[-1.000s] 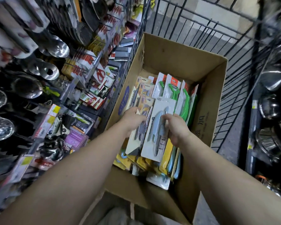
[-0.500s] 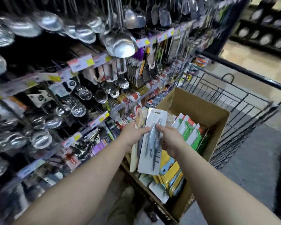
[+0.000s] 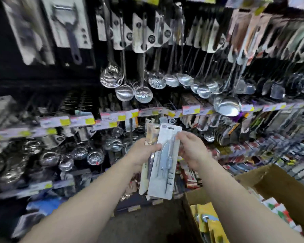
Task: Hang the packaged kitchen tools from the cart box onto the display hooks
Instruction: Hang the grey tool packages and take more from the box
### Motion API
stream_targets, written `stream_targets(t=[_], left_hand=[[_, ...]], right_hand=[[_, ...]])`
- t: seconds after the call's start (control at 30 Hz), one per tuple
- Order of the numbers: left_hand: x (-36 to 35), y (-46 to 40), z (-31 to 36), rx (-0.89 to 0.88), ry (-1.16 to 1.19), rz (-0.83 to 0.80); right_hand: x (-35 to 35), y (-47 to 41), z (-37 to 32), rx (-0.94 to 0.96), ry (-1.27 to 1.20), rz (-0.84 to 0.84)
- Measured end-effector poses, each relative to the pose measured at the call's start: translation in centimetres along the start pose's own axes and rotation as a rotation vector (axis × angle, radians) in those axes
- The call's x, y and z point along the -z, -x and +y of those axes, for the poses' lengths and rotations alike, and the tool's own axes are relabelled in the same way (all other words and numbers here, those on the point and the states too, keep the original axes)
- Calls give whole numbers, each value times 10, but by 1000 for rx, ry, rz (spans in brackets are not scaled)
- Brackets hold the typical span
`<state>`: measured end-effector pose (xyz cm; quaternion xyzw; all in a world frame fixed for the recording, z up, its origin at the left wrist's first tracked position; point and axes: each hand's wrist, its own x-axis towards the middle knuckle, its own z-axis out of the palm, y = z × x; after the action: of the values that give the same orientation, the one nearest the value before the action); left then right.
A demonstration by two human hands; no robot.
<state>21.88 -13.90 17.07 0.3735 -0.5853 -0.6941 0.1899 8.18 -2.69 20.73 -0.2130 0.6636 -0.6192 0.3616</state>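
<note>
I hold a stack of packaged kitchen tools in front of the display. The front one is a long white card with a grey knife set (image 3: 164, 162) under clear plastic; a beige package (image 3: 148, 155) sits behind it. My left hand (image 3: 142, 153) grips the stack from the left, thumb across the white card. My right hand (image 3: 189, 151) pinches the white card's right edge near its top. The brown cardboard cart box (image 3: 277, 179) lies at the lower right, with yellow, green and red packages (image 3: 211, 223) still inside.
Display hooks carry hanging steel ladles (image 3: 226, 106) and skimmers (image 3: 143, 94) above my hands, carded peelers (image 3: 68, 23) at the top left, and small strainers (image 3: 95, 157) lower left. Yellow and pink price tag rails (image 3: 116, 118) run across the middle. The view is blurred.
Both hands lifted the packages out of the box and up toward the display. My view swung from the box up to the hooks, leaving the box at the lower right.
</note>
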Motion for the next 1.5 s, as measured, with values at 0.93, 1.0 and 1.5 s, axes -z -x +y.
stream_targets(t=[0.93,1.0,1.5], left_hand=[[403,79,168,-555,-128,567],[403,76,178,-578,-140,550],[401,56,229,-667,-66,577]], right_hand=[[-438,-9,-161,501,51,-376],[-437,-9,-173,531,65,-368],[-426,-40,-262,701,36,-217]])
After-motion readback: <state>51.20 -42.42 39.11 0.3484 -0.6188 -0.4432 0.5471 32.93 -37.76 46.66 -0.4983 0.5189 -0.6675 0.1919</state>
